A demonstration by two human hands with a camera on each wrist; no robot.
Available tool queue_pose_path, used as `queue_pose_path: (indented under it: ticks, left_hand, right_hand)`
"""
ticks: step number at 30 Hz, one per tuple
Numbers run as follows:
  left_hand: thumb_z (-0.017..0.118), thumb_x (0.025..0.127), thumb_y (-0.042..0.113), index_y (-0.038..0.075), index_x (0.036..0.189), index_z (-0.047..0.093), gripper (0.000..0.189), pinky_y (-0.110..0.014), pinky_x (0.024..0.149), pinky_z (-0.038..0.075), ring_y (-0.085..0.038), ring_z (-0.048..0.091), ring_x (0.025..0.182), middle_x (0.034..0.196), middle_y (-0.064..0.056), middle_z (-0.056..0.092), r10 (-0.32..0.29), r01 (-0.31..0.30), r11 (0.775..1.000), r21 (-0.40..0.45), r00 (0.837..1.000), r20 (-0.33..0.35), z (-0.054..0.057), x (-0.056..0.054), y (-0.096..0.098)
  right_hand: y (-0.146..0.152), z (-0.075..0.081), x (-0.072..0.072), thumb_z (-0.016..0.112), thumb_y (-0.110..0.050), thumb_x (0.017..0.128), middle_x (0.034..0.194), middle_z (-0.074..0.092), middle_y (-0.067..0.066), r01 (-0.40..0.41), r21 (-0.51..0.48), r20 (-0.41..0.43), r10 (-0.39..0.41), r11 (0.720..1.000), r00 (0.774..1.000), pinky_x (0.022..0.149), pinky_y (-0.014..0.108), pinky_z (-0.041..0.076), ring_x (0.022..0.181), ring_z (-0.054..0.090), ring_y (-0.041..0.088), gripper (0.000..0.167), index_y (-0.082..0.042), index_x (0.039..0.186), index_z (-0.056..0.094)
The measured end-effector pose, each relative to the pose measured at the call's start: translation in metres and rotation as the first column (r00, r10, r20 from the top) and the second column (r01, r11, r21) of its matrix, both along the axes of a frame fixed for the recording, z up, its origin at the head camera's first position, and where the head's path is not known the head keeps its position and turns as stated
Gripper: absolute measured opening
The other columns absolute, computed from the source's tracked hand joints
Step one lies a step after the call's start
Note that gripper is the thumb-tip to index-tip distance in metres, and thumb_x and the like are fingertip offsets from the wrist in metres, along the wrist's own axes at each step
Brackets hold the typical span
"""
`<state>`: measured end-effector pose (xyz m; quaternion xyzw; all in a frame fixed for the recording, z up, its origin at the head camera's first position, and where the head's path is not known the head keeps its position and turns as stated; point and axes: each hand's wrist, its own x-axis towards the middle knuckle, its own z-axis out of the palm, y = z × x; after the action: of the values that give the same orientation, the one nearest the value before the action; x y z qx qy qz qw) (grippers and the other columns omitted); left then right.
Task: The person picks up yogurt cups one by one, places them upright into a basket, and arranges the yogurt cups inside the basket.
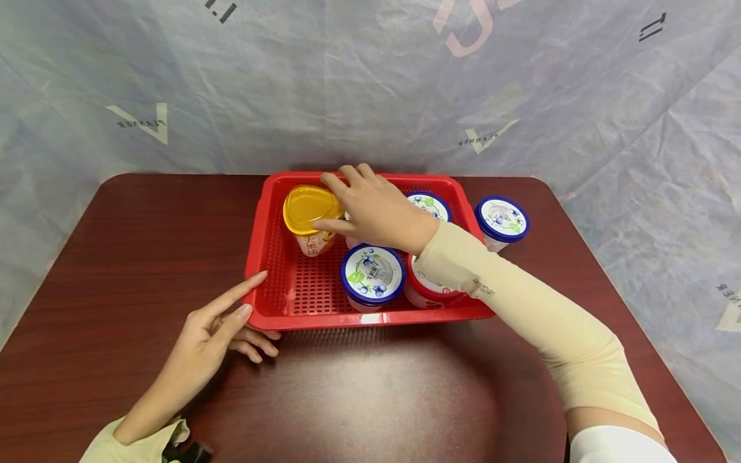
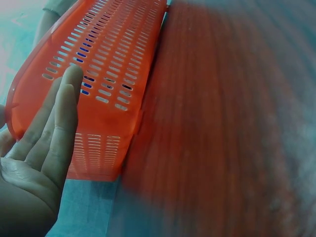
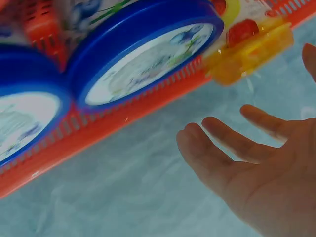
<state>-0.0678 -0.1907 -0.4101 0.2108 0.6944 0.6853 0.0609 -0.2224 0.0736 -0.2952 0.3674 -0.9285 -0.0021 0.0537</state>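
Observation:
A red perforated basket [image 1: 330,320] sits on the table with several lidded tubs inside. My left hand [image 1: 205,331] is at its near left corner, index finger and thumb at the rim; the left wrist view shows straight fingers [image 2: 61,118] along the basket's outer side. Over the basket is my right hand [image 1: 373,209], fingers spread and holding nothing, beside a yellow-lidded cup [image 1: 305,209]. Nearby stand a blue-lidded tub [image 1: 373,275], a red-lidded tub [image 1: 425,289] partly behind my forearm, and another blue-lidded tub [image 1: 428,204]. My right hand mostly hides one more container.
Outside the basket, to its right, a blue-lidded tub [image 1: 502,220] stands on the dark wood table [image 1: 145,244]. A grey printed sheet [image 1: 324,83] hangs behind the table's back edge and along the sides.

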Motion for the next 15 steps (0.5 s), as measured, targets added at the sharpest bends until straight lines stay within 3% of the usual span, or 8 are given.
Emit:
queue_pose_path:
  ticks: [4,10,15]
  left_hand:
    - [0.032,0.109,0.002,0.009,0.155,0.033,0.047,-0.044,0.054,0.059,-0.038,0.072,0.069,0.087,-0.024,0.073,-0.002,0.002,1.0,-0.003,1.0,-0.008,0.0,-0.001,0.001]
    - [0.032,0.108,0.002,0.009,0.156,0.032,0.048,-0.044,0.054,0.059,-0.037,0.072,0.069,0.088,-0.024,0.073,0.0,-0.001,1.0,-0.02,1.0,-0.012,0.001,-0.001,-0.001]
    - [0.032,0.108,0.002,0.009,0.156,0.032,0.048,-0.044,0.054,0.059,-0.038,0.072,0.068,0.087,-0.024,0.073,0.003,-0.003,1.0,-0.027,1.0,-0.007,-0.001,-0.001,0.0]
  right_hand:
    - [0.025,0.006,0.007,0.055,-0.065,0.092,0.14,0.049,0.014,0.042,-0.046,0.014,-0.041,0.998,0.999,0.107,0.043,0.044,0.127,0.045,0.031,0.08,-0.009,0.148,0.043]
    - [0.055,0.013,0.02,0.058,-0.066,0.09,0.147,0.045,0.011,0.137,-0.12,0.13,-0.121,0.983,0.984,0.11,0.045,0.043,0.133,0.041,0.028,0.08,-0.015,0.15,0.041]
    - [0.069,0.01,0.03,0.061,-0.063,0.09,0.147,0.044,0.011,0.158,-0.172,0.139,-0.135,0.972,0.981,0.109,0.047,0.043,0.134,0.039,0.028,0.078,-0.015,0.148,0.042]
